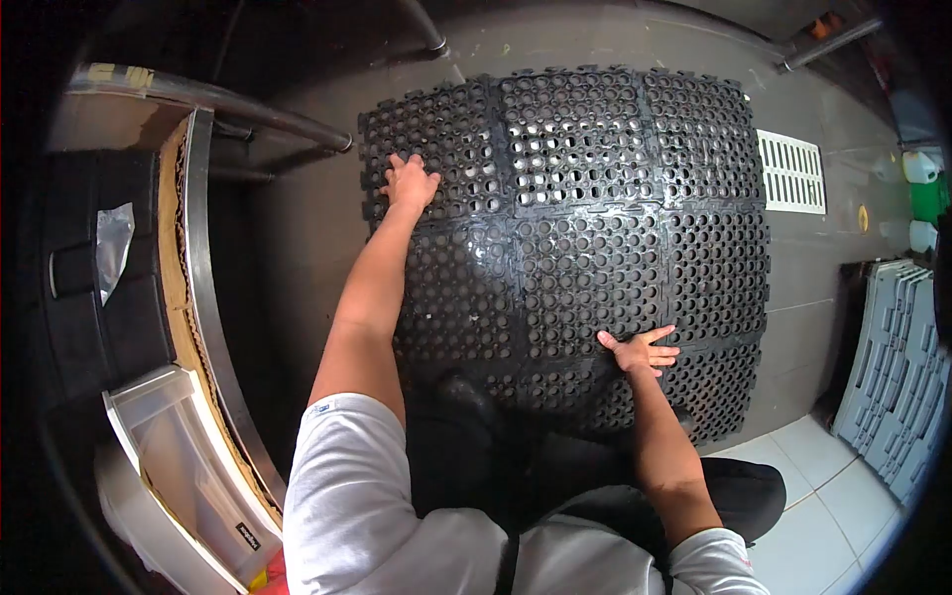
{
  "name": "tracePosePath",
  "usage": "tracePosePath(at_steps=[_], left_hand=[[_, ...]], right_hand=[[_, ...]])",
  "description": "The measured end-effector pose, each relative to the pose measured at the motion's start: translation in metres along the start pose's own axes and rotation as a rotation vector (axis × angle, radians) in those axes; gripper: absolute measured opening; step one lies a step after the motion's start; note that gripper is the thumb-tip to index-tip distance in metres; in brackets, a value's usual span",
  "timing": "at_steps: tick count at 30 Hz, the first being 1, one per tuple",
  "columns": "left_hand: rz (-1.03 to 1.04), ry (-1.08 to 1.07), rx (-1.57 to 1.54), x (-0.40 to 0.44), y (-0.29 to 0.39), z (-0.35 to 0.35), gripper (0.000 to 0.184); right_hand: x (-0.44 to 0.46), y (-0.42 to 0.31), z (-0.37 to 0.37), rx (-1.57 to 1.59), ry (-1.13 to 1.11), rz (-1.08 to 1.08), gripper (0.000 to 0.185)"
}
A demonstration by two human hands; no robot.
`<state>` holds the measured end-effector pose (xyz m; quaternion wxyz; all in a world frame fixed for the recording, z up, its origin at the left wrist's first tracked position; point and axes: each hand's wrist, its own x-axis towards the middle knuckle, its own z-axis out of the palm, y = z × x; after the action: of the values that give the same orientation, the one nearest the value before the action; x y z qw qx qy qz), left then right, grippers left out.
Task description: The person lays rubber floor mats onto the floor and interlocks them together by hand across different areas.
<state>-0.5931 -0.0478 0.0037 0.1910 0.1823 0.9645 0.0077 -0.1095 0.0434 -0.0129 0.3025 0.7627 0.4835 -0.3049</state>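
A black rubber floor mat (585,263) made of several interlocking perforated tiles lies on the grey floor, wet and shiny in places. My left hand (409,185) rests on its upper left tile, fingers spread over the holes. Lower down and to the right, my right hand (643,354) presses on the mat near a seam between tiles, with the thumb and fingers apart. Neither hand holds anything. The mat's near edge is partly hidden by my legs.
A white slotted drain cover (791,173) lies just right of the mat. Folded grey crates (892,372) stand at the far right, below green and white containers (924,183). On the left are a metal-edged table (203,248), metal legs (288,119) and a white plastic bin (164,407).
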Motion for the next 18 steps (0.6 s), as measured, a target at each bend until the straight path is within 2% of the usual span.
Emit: tracePosePath(at_steps=[4,7,10,12,14,17,18], left_hand=[[-0.016,-0.017,-0.039,0.003,0.001,-0.006,0.052],[-0.004,-0.122,-0.091,0.01,-0.003,-0.011,0.061],[0.035,0.153,-0.051,-0.009,0.012,-0.005,0.072],[0.247,0.033,0.007,-0.039,0.035,-0.019,0.099],[0.309,-0.252,0.075,-0.058,0.057,-0.019,0.12],[0.327,-0.271,0.164,-0.061,0.057,0.002,0.137],[0.33,-0.278,0.156,-0.06,0.057,0.002,0.137]], right_hand=[[0.003,0.003,0.003,0.025,0.016,-0.024,0.17],[0.005,0.004,0.004,0.015,0.015,-0.025,0.17],[0.004,0.004,0.004,0.015,0.026,-0.028,0.17],[0.006,0.004,0.006,0.021,0.027,-0.024,0.17],[0.007,0.004,0.006,0.012,0.024,-0.015,0.17],[0.005,0.001,0.003,-0.003,0.016,-0.007,0.17],[0.005,0.001,0.002,-0.004,0.018,-0.01,0.17]])
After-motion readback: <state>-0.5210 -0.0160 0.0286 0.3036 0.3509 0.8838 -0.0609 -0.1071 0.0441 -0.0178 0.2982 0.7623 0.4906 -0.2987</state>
